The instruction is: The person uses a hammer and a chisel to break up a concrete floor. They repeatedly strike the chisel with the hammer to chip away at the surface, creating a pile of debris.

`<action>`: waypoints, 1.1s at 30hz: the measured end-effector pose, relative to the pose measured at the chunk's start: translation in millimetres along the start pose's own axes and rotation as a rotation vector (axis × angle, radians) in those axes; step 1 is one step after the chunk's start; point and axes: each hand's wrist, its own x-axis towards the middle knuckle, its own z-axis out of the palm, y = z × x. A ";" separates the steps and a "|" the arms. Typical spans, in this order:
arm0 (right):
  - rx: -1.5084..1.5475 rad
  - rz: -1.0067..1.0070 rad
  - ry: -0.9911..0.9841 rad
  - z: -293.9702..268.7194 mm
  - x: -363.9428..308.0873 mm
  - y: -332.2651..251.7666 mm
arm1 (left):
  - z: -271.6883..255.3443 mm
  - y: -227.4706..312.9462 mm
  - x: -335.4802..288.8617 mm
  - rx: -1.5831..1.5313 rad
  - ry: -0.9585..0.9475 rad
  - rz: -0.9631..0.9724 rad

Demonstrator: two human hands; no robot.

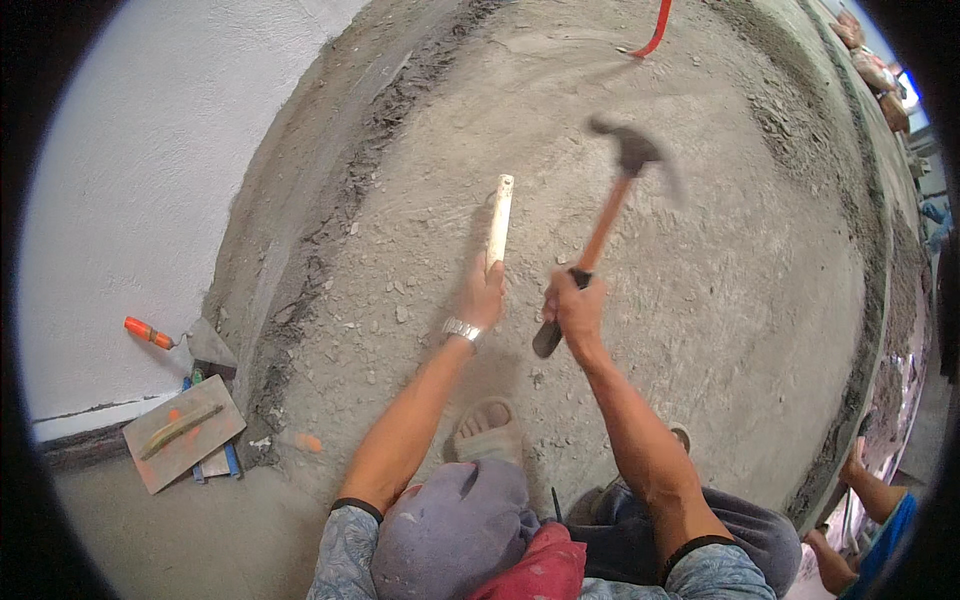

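The left hand [484, 293] is clenched around the lower end of a pale chisel [499, 220], whose long axis runs almost straight up the picture, away from the person, with its far tip set against the rough grey cement surface [720, 300]. The right hand [575, 308] is clenched around the dark butt of a hammer [605, 225] with an orange-brown handle; that handle slants up and to the right, so the dark hammer head [632, 148] hangs to the right of the chisel and a little beyond its far tip, apart from it and blurred. The two hands sit near each other, side by side, left just beside right, and the hammer head lies well above the right grip. The chisel's struck end cannot be told for sure, since the left hand covers its near end. A sandalled foot [487, 430] rests on the surface below both hands.
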 end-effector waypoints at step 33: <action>0.225 -0.164 -0.015 -26.6 2.6 2.7 | 12.4 -8.7 2.8 0.234 -0.095 -0.117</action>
